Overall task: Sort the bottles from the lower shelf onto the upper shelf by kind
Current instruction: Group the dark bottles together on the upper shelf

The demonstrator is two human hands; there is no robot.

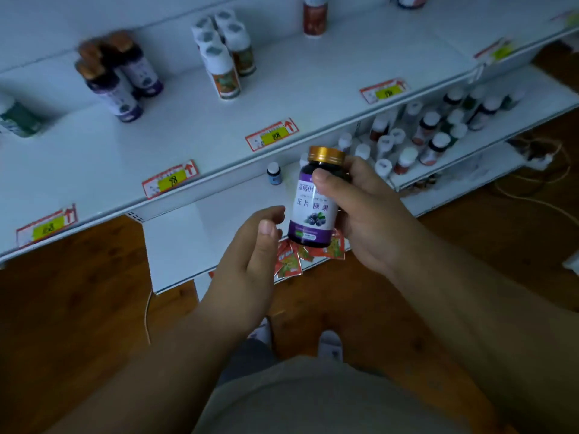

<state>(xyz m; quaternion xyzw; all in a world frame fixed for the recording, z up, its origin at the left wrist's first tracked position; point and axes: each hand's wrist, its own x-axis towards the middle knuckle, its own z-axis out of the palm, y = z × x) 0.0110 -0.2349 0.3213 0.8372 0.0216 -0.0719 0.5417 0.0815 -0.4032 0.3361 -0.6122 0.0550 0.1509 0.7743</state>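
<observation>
My right hand [360,211] grips a dark bottle [313,211] with a gold cap and a purple blueberry label, held upright in front of the shelves. My left hand [250,255] hovers just left of its base, fingers apart, holding nothing. On the upper shelf [313,89] stand three similar gold-capped purple bottles [119,76], a cluster of white-capped orange-label bottles [224,54], a red-brown bottle [315,15] and a green bottle [17,119]. The lower shelf [501,139] carries several mixed white-capped bottles [429,136] at the right and a small blue bottle [273,172].
Red and yellow price tags [170,180] line the upper shelf's front edge. Red sachets [300,255] lie on the bottom shelf below the held bottle. Cables and a power strip [539,158] lie on the wooden floor at the right. My feet [329,343] show below.
</observation>
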